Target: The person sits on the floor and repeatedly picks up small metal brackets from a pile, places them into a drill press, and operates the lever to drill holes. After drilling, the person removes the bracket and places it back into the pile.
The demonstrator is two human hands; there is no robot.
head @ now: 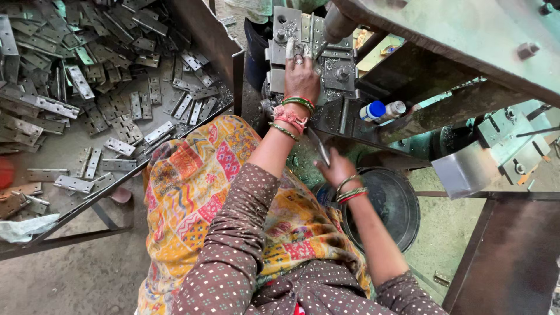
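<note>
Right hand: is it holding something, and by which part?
Yes. The right hand grips a thin metal strip by its lower end. The left hand rests flat on the press die.

One camera only, worn on the seated person's head, looking steeply down and forward, close over the patterned orange lap cloth (192,192) toward the grey steel press block (303,52).

Place: I'm looking into a metal workshop.
Evidence: a heavy steel press machine (443,35), a table (35,163) heaped with stamped hinge plates (87,70), a bare gritty floor (70,280).
</note>
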